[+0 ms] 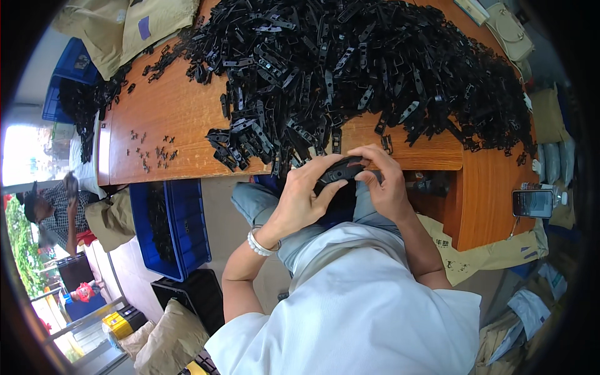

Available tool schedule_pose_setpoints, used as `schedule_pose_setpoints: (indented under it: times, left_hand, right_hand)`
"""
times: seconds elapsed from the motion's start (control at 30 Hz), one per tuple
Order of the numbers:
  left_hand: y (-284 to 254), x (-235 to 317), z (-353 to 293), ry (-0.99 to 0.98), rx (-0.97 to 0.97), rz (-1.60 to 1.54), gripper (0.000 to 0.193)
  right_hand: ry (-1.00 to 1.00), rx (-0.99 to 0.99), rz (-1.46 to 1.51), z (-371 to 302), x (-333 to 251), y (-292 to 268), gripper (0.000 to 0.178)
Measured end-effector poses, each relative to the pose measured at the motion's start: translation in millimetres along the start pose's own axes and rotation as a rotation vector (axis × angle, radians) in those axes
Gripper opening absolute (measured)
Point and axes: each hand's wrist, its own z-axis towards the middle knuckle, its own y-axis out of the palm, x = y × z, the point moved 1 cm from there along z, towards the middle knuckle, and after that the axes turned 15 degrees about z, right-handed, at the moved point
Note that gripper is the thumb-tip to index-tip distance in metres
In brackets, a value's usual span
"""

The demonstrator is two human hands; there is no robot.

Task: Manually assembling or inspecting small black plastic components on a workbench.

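A black plastic part [337,175], long and narrow with small openings, is held between both hands above my lap, just off the table's near edge. My left hand [304,192] grips its left end between thumb and fingers. My right hand [382,181] pinches the other end with thumb and forefinger. Fingers cover part of it, so its full outline is hidden. Right beyond my hands, a large heap of similar black plastic parts [325,75] spreads over the wooden table [181,112].
Small dark pieces [159,153] lie scattered on the table's left. A blue crate [194,228] with black parts stands left of my legs. Paper sacks [159,25] sit at the far left corner. A phone [532,204] stands at the right. Another person [56,212] is at the far left.
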Motion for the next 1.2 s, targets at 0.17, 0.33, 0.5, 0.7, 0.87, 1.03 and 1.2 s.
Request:
schedule_pose_setpoints:
  times: [0.17,0.33,0.5,0.7,0.87,1.03,1.2]
  left_hand:
    - [5,0,-3,0.053,0.047,0.015,0.034]
    - [10,-20,-10,-0.036,-0.048,-0.234,0.048]
    - [-21,-37,-9,0.1,0.045,0.095,0.034]
    - [-101,-149,22,-0.358,0.555,0.333,0.009]
    - [-140,-220,86,-0.364,0.531,0.583,0.019]
    - [-153,-263,126,-0.212,0.677,0.817,0.031]
    - [-144,-269,118,-0.34,0.393,0.705,0.031]
  right_hand:
    - [0.08,-0.021,-0.059,-1,-2,-1,0.033]
    - [0.116,-0.08,0.195,-1,-1,3,0.025]
    - [0.139,-0.2,-0.01,-7,7,3,0.021]
    - [0.321,-0.25,-0.078,-33,44,11,0.022]
    - [0.237,-0.245,-0.198,-36,37,0,0.018]
    - [0.449,-0.267,-0.199,-47,33,-12,0.019]
    - [0.506,-0.195,-0.174,-55,39,-21,0.019]
